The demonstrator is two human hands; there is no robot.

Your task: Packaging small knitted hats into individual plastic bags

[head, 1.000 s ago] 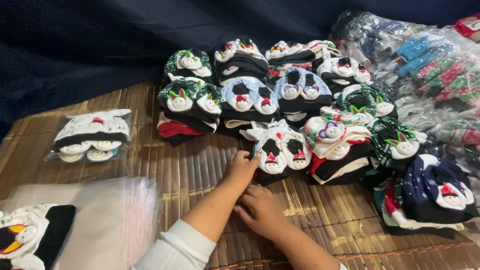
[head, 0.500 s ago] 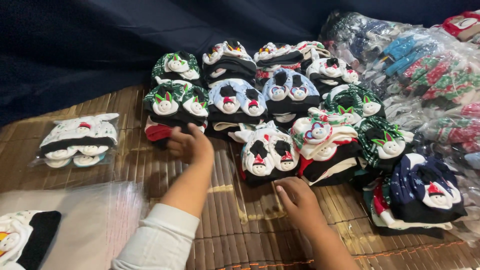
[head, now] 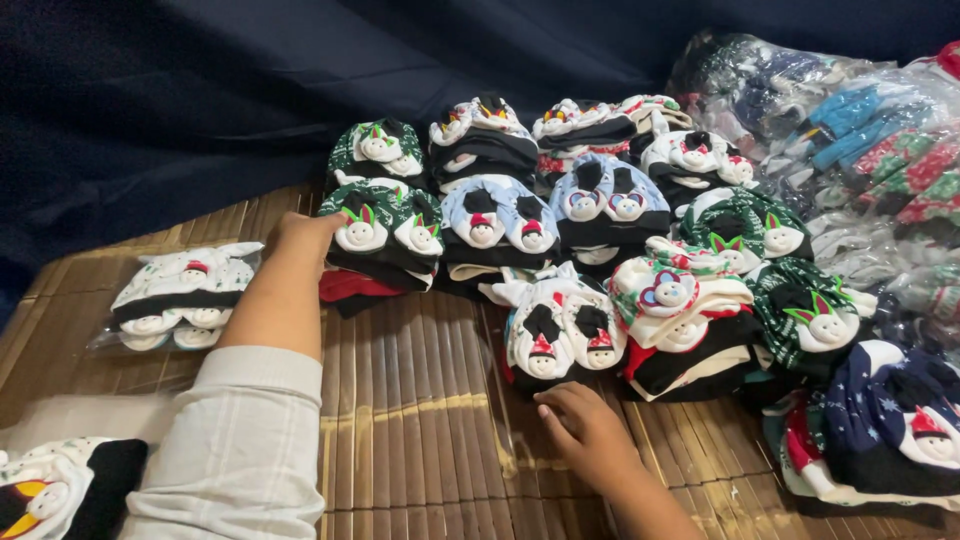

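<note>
Hands at a heap of packed knit socks with snowman faces. Left hand (head: 300, 238) reaches forward, grip pressed flat against the side of the green-and-white sock bundle (head: 385, 228), fingers hidden behind it, so whether they close on it cannot be told. Right hand (head: 590, 430) rests spread on the bamboo mat (head: 420, 400), fingertips just below the white snowman bundle (head: 555, 330), holding nothing. Judged step: squaring up the stacks; next move likely calls for a gentle push, as wrappers look slippery. Bagged white pair (head: 180, 295) lies left of the left grip. Dark blue cloth (head: 200, 100) hangs behind; clear bags of socks (head: 860, 130) far right.
</note>
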